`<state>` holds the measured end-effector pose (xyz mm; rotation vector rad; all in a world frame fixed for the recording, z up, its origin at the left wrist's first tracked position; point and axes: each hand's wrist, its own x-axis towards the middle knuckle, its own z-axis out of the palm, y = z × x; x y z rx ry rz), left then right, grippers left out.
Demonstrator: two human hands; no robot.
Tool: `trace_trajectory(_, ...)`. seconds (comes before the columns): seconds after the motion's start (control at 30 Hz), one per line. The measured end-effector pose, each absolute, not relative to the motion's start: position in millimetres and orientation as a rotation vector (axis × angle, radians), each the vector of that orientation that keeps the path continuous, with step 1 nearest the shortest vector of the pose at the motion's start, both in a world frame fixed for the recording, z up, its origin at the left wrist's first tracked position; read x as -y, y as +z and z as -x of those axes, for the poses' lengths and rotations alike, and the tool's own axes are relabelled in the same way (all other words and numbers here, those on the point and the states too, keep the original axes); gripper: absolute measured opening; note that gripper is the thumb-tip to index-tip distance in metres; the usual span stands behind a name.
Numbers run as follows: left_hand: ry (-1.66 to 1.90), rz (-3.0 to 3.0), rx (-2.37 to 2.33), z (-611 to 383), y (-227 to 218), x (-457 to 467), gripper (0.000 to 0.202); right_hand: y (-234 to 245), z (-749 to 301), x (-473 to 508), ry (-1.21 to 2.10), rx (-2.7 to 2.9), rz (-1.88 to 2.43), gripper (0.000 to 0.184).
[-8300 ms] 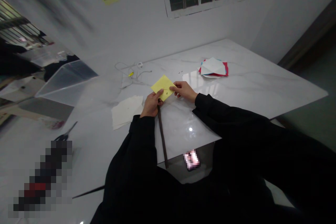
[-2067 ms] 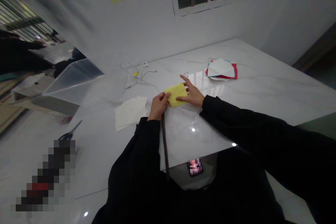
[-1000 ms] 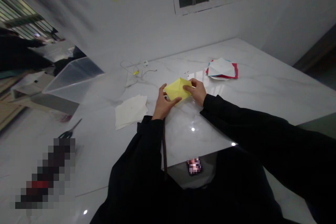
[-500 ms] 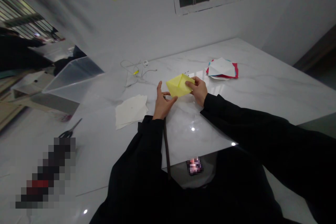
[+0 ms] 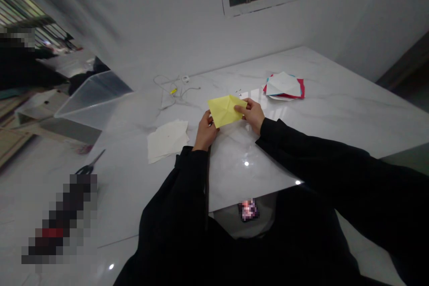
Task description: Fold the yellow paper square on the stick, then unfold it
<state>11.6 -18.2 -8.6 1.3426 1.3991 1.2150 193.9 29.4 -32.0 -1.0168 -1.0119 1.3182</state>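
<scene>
A creased yellow paper square (image 5: 225, 110) is held just above the white marble table (image 5: 321, 111) in front of me. My left hand (image 5: 205, 130) pinches its lower left edge. My right hand (image 5: 252, 114) pinches its right edge, thumb on top. Both sleeves are black. Fold lines cross the sheet, which is opened out nearly flat.
A stack of white sheets (image 5: 167, 139) lies left of my left hand. A pile of red, blue and white papers (image 5: 284, 86) sits farther right. White cables (image 5: 172, 91), a clear plastic bin (image 5: 90, 100) and scissors (image 5: 87, 167) lie to the left.
The yellow paper was pressed folded on the table two seconds ago; since then it has been lifted and opened out. My left hand has closed onto its lower left edge.
</scene>
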Motion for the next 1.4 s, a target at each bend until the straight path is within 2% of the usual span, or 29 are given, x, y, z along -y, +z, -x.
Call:
trace_trajectory(0.1, 1.196, -1.245, -1.39, -12, -4, 20, 0.046, -29, -198, -32, 1.269, 0.979, 1.09, 0.034)
trace_trajectory(0.23, 1.203, -1.281, -1.376, -11, -2, 22, 0.052, -29, -197, -31, 1.297, 0.945, 1.066, 0.034)
trace_trajectory(0.4, 1.2, -1.353, -1.456, -6, -8, 21, 0.039, -34, -192, -29, 1.344, 1.097, 1.057, 0.043)
trace_trajectory(0.57, 1.148, -1.277, -1.459, -6, -10, 18, 0.029, -30, -201, -32, 0.868, 1.326, 1.045, 0.047)
trace_trajectory(0.67, 1.158, -1.261, -1.477, -8, -11, 17, 0.029, -25, -209, -34, 0.734, 1.485, 0.96, 0.031)
trace_trajectory(0.73, 1.197, -1.237, -1.471, -9, -11, 16, 0.032, -22, -211, -34, 0.738, 1.608, 0.944, 0.02)
trace_trajectory(0.77, 1.218, -1.226, -1.463, -9, -11, 16, 0.033, -21, -212, -33, 0.742, 1.665, 0.956, 0.02)
trace_trajectory(0.97, 1.281, -1.199, -1.411, -11, -11, 16, 0.036, -22, -211, -34, 0.752, 1.83, 1.059, 0.045)
trace_trajectory(1.17, 1.253, -1.197, -1.394, -12, -6, 19, 0.045, -30, -209, -39, 0.839, 1.754, 1.085, 0.059)
trace_trajectory(1.3, 1.192, -1.255, -1.416, -10, -5, 20, 0.05, -31, -208, -40, 0.903, 1.678, 1.042, 0.055)
trace_trajectory(1.4, 1.211, -1.191, -1.463, -9, -5, 19, 0.042, -31, -207, -39, 1.008, 1.626, 0.938, 0.049)
